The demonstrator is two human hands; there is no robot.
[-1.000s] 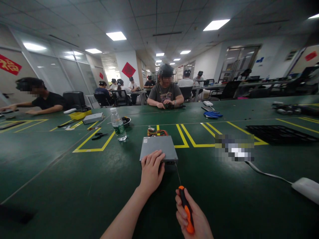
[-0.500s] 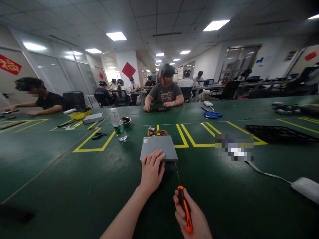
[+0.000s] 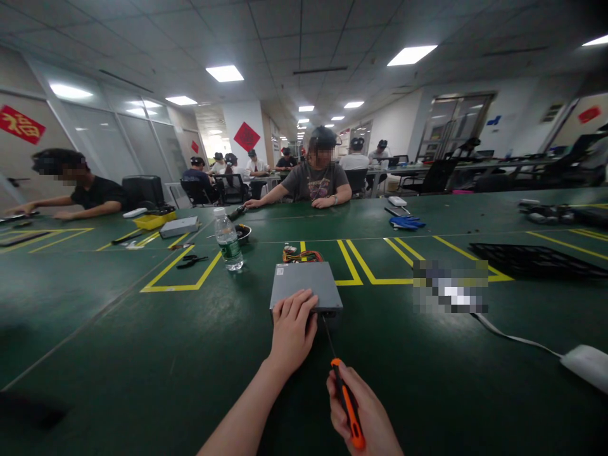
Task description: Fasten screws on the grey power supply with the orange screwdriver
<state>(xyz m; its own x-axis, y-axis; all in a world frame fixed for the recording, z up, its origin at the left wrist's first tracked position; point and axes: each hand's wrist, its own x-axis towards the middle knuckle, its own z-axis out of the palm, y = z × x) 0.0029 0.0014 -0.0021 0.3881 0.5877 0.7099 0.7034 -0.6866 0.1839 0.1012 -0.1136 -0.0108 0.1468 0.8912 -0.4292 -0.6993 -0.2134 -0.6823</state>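
Note:
A grey computer power supply (image 3: 308, 275) lies on the green table in front of me, its bundle of coloured cables (image 3: 303, 255) coming out at the far side. My left hand (image 3: 294, 323) grips its near left part, fingers over the top edge and thumb down by the front face. In my right hand (image 3: 354, 399) is an orange and black screwdriver (image 3: 349, 405), fingers wrapped round the handle. Its thin shaft points up to the near face, close to the socket; whether the tip touches is too small to tell.
A water bottle (image 3: 228, 240) stands left of the power supply, beside a small bowl (image 3: 243, 234). Black pliers (image 3: 190, 260) lie further left. To the right are a white cable (image 3: 515, 339), a black grille panel (image 3: 532, 259) and blue gloves (image 3: 407, 223). A co-worker (image 3: 318, 177) sits opposite.
The screwdriver's tip has shifted left along the near face of the power supply. My left hand stays on the box. Across the table, the co-worker's arm has stretched out toward a dark object.

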